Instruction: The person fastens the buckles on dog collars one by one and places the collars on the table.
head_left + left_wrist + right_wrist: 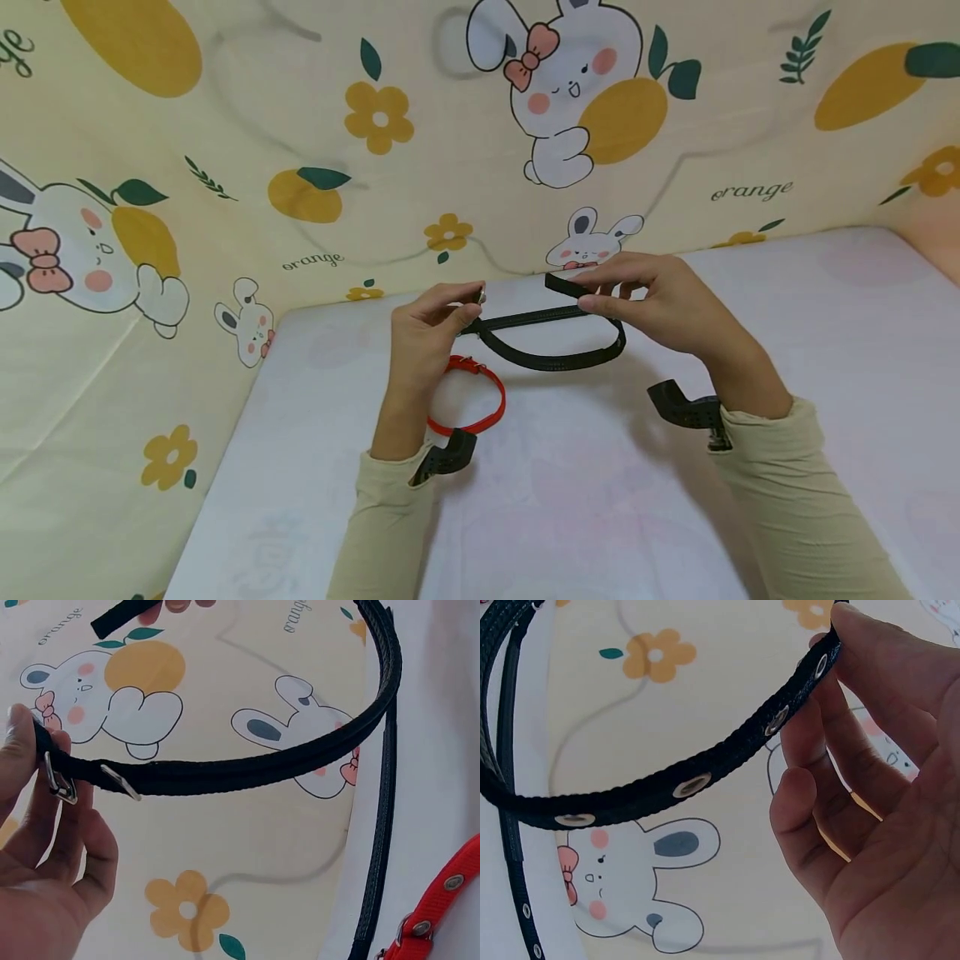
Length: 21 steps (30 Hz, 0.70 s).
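A black collar [551,362] hangs in a curve between both hands. My left hand [420,337] pinches its buckle end; the metal buckle [61,780] and a ring beside it show in the left wrist view. At the other side, my right hand [667,304] pinches the collar close to its tip, thumb against fingers. Metal-rimmed eyelets [692,785] line that half in the right wrist view. Behind the held collar, a second black strap [381,825] lies straight on the table. Near my left wrist rests a red collar [450,889], closed into a loop.
The white table [570,500] ends at a cream cloth [405,200] printed with rabbits, oranges and flowers, which rises behind it. Black camera mounts sit at both wrists, the left one [450,454] overlapping the red loop's near edge in the head view.
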Each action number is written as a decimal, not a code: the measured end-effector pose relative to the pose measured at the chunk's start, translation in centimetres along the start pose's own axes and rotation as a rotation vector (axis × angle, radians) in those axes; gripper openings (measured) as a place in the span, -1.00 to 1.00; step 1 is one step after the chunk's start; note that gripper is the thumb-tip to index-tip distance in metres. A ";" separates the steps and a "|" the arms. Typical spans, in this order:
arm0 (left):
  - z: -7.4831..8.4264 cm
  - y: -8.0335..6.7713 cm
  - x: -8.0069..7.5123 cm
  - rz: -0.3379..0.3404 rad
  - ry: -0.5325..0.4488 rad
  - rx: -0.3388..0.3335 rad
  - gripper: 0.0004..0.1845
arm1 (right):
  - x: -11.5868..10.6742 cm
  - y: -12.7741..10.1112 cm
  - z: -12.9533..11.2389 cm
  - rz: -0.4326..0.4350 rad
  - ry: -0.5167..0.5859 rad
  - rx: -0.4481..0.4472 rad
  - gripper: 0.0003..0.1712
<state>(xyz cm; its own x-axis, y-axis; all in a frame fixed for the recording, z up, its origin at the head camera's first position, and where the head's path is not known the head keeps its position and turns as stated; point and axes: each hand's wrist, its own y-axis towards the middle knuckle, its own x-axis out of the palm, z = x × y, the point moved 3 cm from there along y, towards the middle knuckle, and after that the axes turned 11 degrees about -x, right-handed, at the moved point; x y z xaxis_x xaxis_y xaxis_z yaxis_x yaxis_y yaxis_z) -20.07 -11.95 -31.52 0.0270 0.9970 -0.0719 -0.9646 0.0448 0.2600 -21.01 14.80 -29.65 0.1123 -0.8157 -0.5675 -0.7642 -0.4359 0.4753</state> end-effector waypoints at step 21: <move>0.1 -0.5 1.6 -0.064 0.056 -0.017 -0.75 | 1.7 0.2 -1.0 -0.122 -0.062 -0.060 -0.74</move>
<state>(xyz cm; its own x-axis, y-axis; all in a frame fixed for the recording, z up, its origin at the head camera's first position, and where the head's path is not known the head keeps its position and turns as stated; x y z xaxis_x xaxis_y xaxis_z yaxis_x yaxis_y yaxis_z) -19.55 -10.34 -31.64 0.0746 0.9870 -0.1421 -0.9655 0.1071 0.2372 -20.39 12.90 -29.87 0.1612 -0.7312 -0.6629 -0.7075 -0.5539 0.4389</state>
